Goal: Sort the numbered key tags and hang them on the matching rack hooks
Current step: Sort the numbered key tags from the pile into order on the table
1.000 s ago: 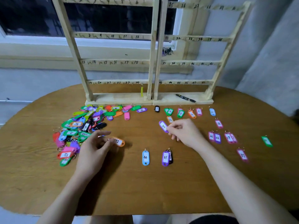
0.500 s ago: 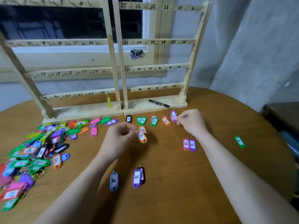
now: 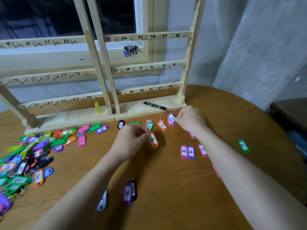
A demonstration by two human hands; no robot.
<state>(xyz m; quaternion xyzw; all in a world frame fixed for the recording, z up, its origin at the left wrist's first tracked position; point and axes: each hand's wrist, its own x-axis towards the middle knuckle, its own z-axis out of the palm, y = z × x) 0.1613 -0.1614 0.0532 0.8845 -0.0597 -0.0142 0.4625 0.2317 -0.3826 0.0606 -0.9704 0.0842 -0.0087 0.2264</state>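
An orange key tag [image 3: 153, 140] is pinched at its ring end by the curled fingertips of the left hand [image 3: 131, 141], near the middle of the table [image 3: 174, 196]; its body lies on the wood, and its number cannot be read with certainty. A purple key tag [image 3: 171, 117] is gripped between thumb and fingers of the right hand [image 3: 189, 120], close to the rack's base at the far edge, over a pink tag. Beside it a row of sorted tags is laid along the base: a black 1 [image 3: 121, 124], a green 3 [image 3: 150, 126] and an orange 4 [image 3: 162, 126]. A pink and a purple tag, both marked 26 [image 3: 187, 152], lie side by side towards the right. A purple 31 [image 3: 127, 194] is seen near the near edge. A heap of unsorted tags [image 3: 29, 156] is spread by the left edge. On the wooden rack [image 3: 106, 70], a yellow tag [image 3: 97, 107] hangs under hook 24.
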